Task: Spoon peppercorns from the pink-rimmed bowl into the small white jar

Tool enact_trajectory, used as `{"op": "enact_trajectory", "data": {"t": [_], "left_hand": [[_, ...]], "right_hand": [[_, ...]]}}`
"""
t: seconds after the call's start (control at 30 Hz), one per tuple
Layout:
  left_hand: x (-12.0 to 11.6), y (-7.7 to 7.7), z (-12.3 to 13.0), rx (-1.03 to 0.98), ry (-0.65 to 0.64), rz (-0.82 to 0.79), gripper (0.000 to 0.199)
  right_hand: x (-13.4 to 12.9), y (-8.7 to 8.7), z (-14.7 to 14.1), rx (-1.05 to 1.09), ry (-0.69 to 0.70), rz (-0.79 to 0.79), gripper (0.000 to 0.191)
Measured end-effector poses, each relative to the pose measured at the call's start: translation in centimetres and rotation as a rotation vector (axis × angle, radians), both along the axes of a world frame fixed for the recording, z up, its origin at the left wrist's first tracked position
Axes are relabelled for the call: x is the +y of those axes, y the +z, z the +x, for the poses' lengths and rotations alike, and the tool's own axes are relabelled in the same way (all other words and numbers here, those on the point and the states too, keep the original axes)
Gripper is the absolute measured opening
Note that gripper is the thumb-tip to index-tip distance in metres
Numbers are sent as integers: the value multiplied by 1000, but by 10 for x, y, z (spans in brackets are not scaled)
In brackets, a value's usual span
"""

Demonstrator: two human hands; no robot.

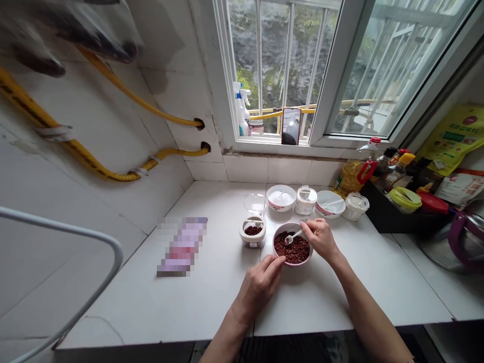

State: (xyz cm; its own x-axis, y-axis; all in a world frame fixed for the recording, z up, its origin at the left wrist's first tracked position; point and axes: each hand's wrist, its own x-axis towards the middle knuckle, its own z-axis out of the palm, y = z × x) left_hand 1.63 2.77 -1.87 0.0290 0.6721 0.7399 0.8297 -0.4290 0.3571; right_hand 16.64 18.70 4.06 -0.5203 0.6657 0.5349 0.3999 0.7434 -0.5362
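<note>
Peppercorns [295, 250], dark red and dried, are held in a pink-rimmed bowl [293, 264] near the centre of the white counter [212, 307]. Some of the same spice is seen in the open seasoning jar [252, 239] just to the left, while a larger share appears to lie in the bowl; how deeply the jar is filled cannot be told. A small white spoon [297, 234] is pinched by its handle between the thumb and closed fingers of the right hand [320, 238], which is angled inward over the bowl's far-right rim, the scoop lowered onto the peppercorns. The near-left rim is touched by the left hand [260, 280], its fingers drawn together and reaching forward; whether the rim is gripped cannot be made out. Beyond, white granules are held in a flowered bowl [282, 195], beside a lidded jar [306, 200].
</note>
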Motion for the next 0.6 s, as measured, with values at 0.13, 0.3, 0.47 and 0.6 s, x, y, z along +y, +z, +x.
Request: {"op": "enact_trajectory", "data": {"t": [0.13,0.3,0.47,0.6], "left_hand": [[0,-1,0,3,-1,-8,28],[0,0,0,8,6,2,27],[0,0,0,13,5,5,27],[0,0,0,9,-1,5,27]], "right_hand": [[1,-3,-1,13,-8,-29,50],[1,-4,-1,59,-6,-175,48],[0,-3,-1,64,-37,-107,49],[-1,-3,-1,52,-53,-83,49]]}}
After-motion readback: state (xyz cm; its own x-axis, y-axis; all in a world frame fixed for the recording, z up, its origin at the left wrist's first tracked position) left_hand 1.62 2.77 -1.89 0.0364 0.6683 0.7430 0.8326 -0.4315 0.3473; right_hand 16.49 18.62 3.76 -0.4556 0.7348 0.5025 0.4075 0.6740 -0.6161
